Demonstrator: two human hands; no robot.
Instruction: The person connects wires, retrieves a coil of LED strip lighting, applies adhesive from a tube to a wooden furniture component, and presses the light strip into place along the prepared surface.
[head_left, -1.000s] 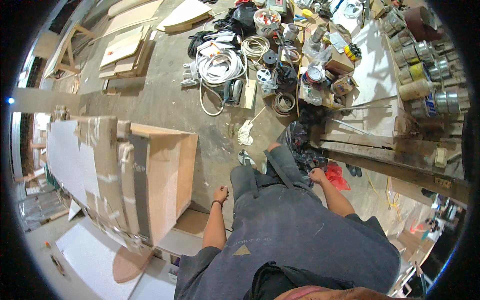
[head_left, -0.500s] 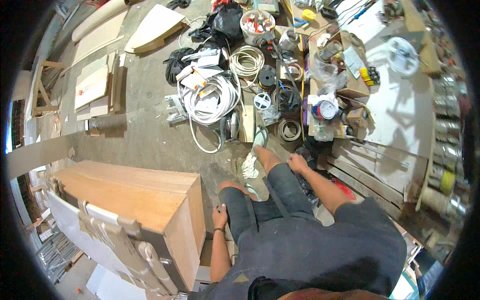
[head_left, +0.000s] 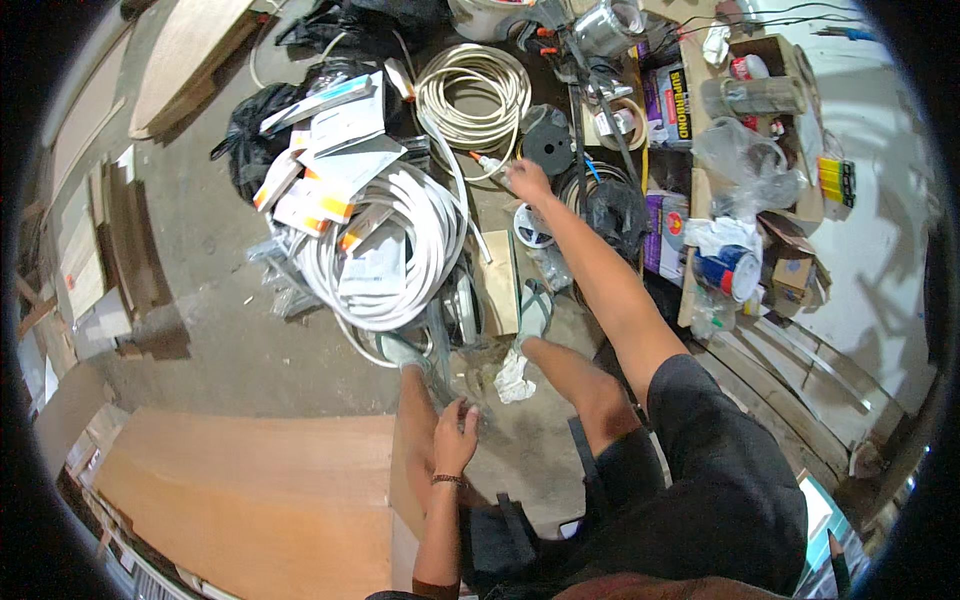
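Reaching far forward, my right hand has its fingers pinched on a small orange-tipped tool lying on the floor just below the coil of cream cable and beside a black spool. My left hand rests loosely curled on my left shin, holding nothing, close to the edge of the plywood cabinet. Around them lie a big coil of white conduit under paper packets, and cardboard boxes along the white wall.
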